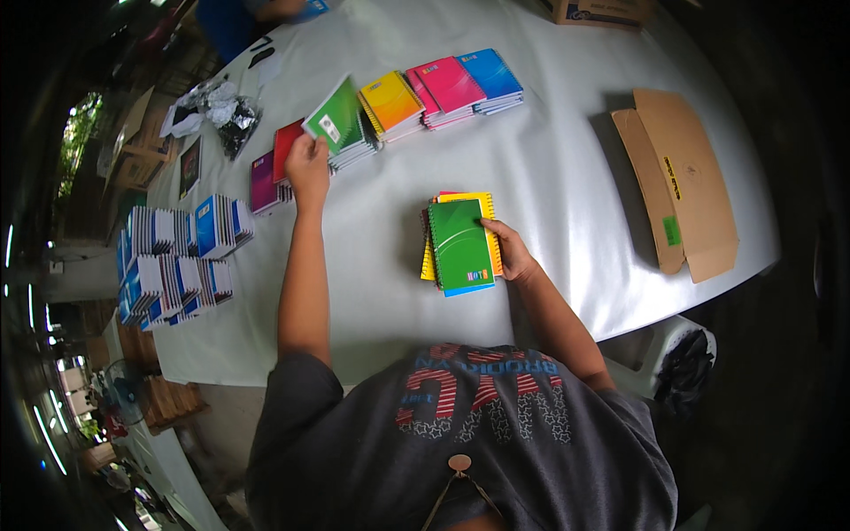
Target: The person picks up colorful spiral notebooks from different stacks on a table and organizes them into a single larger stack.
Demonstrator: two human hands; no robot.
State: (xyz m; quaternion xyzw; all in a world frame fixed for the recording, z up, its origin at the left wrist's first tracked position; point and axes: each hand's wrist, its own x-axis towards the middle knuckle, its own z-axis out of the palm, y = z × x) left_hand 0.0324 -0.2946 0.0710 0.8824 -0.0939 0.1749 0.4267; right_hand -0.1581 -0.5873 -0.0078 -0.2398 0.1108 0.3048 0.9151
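Note:
My left hand (307, 168) pinches the near corner of a green notebook (341, 104) that bears a white label. It is tilted over the green pile in a row of spiral notebook stacks. My right hand (512, 250) grips the right edge of a small stack of spiral notebooks in front of me. A green notebook (459, 239) tops that stack; yellow (483, 200), pink and blue edges stick out beneath it. Beside the left hand lie purple notebooks (263, 184) and red notebooks (288, 142). Farther right are yellow notebooks (391, 99), pink notebooks (450, 84) and blue notebooks (490, 73).
Bundles of blue-covered notebooks (177, 232) stand at the table's left edge. Crumpled plastic (232, 113) lies beyond them. A flattened cardboard box (699, 195) is at the right, another cardboard box (602, 12) at the far edge. A person's sleeve (223, 22) shows at the far left.

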